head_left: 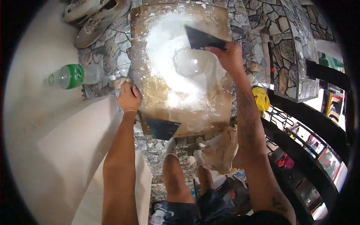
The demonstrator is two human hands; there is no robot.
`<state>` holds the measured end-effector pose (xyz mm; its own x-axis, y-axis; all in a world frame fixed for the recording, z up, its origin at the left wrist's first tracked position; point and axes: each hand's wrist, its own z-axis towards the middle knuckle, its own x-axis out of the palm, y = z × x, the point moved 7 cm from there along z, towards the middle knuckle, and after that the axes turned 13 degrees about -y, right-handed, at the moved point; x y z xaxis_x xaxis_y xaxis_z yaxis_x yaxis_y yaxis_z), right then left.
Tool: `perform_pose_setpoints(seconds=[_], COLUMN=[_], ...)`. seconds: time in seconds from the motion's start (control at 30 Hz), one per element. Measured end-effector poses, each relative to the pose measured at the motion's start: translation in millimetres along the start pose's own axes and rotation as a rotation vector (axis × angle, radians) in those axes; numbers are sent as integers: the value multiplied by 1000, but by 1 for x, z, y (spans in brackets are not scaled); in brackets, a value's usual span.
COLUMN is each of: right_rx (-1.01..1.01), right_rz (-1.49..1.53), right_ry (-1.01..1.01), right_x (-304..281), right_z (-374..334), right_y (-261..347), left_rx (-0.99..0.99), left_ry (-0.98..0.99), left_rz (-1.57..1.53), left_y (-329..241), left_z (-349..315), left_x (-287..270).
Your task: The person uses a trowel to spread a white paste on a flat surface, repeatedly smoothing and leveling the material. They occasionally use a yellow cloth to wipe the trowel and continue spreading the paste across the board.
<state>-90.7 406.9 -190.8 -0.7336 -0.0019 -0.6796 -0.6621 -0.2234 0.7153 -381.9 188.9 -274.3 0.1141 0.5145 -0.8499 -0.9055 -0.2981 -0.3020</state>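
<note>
My right hand (229, 57) grips a flat black scraper (204, 39), held at the far right part of a heap of white powder (161, 43). A pool of clear liquid (187, 63) sits in the powder's middle, ringed by it. The heap lies on a worn brown board (150, 112). At the board's left edge my left hand (129, 98) is closed, knuckles up, next to a small beige patch (122, 81); what its fingers hold, if anything, is hidden. A second black scraper (163, 128) lies across the board's near edge.
A clear bottle with a green label (75, 76) lies at left. Shoes (98, 22) stand at the far left. A torn brown paper bag (219, 152) is by my legs. Dark railing bars (300, 108) and a yellow thing (260, 98) flank my right arm.
</note>
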Motion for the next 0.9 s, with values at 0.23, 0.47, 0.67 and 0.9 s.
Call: perform_pose_setpoints(seconds=[0.23, 0.47, 0.67, 0.9], right_rx=[-118, -177, -342, -387], right_rz=[16, -33, -167, -106], right_ry=[19, 74, 196, 115], right_x=[24, 35, 50, 42], right_z=[9, 3, -10, -30], right_y=[15, 6, 10, 17], left_rx=[18, 3, 6, -7], left_ry=[-3, 29, 27, 68], left_rz=[83, 58, 38, 69], left_y=[-1, -1, 1, 2], left_z=[6, 3, 3, 4], left_x=[-6, -4, -2, -2])
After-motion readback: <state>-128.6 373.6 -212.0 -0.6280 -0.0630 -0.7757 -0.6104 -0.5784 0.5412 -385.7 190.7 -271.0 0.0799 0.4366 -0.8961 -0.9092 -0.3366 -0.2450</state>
